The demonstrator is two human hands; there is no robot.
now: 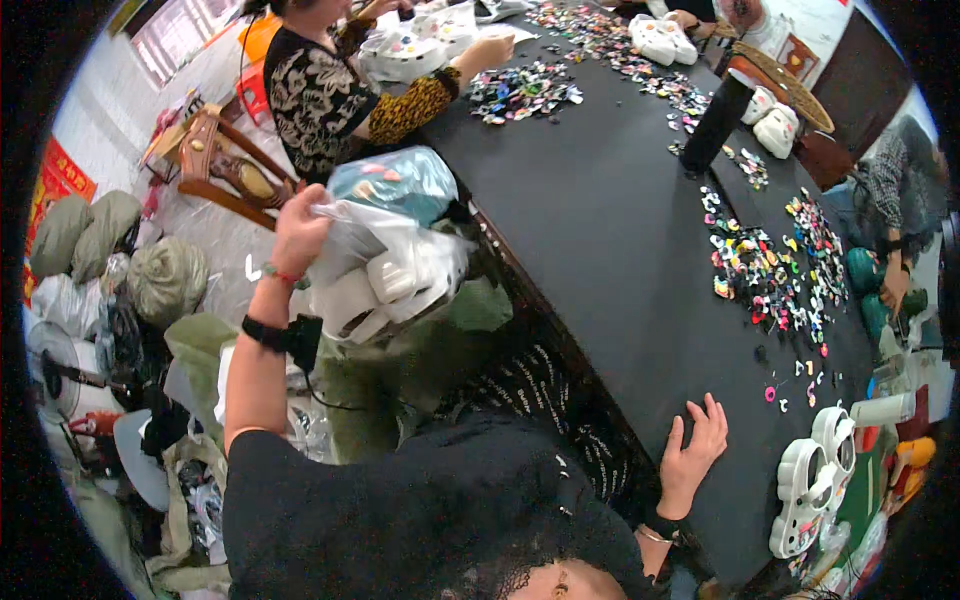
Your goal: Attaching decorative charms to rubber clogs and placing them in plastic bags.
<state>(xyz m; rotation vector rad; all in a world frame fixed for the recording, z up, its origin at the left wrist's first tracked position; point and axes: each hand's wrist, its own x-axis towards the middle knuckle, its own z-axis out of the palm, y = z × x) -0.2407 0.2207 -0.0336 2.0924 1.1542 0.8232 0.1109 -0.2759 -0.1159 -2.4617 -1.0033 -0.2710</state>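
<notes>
My left hand [298,232] is raised to the left of the black table [600,240] and grips the top of a clear plastic bag [385,270] holding white foam clogs. My right hand [697,448] lies flat and spread on the table's near edge, holding nothing. A pair of white clogs [812,478] rests on the table just right of that hand. A spread of small colourful shoe charms [775,270] covers the table further right.
A person in a patterned top [330,90] sits at the far left end with white clogs [420,45] and more charms [525,90]. A black cylinder [715,125] stands mid-table. Stuffed sacks [110,250] and bags crowd the floor at left.
</notes>
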